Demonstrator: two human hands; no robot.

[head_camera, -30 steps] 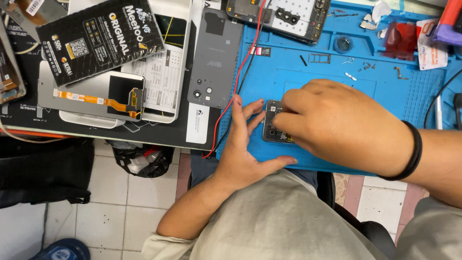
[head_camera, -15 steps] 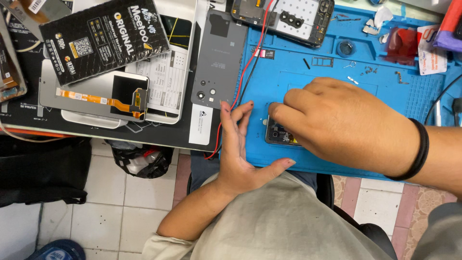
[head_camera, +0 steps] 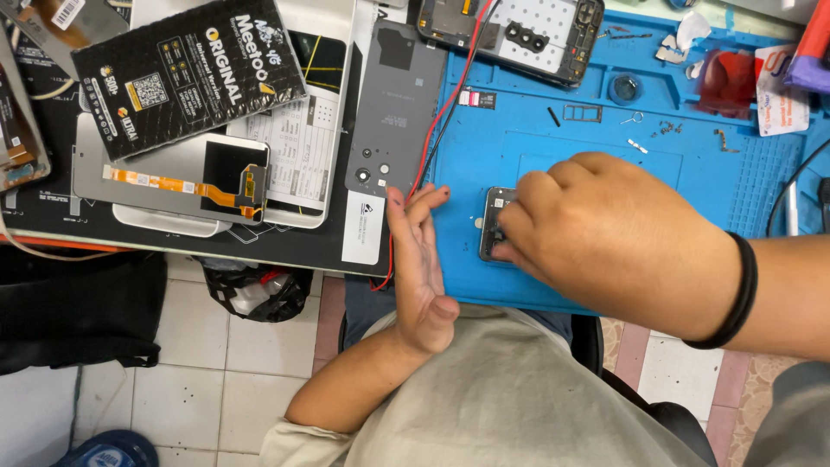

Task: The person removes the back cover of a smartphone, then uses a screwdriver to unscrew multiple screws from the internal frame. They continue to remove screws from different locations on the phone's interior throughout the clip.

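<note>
Blue mat (head_camera: 692, 186) is now cleared by the flat-open left hand (head_camera: 421, 268), while the small dark part (head_camera: 490, 223) is pinched by the right hand (head_camera: 605, 238).

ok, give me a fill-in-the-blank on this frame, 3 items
1. The right hand presses a small part on the ____ mat.
2. The right wrist wears a ____ band.
3. The left hand is ____, holding nothing.
4. A ____ wire runs beside a black one.

Missing: blue; black; open; red

The right hand (head_camera: 605, 233) hides most of the small dark part (head_camera: 491, 227) beneath it.
</note>
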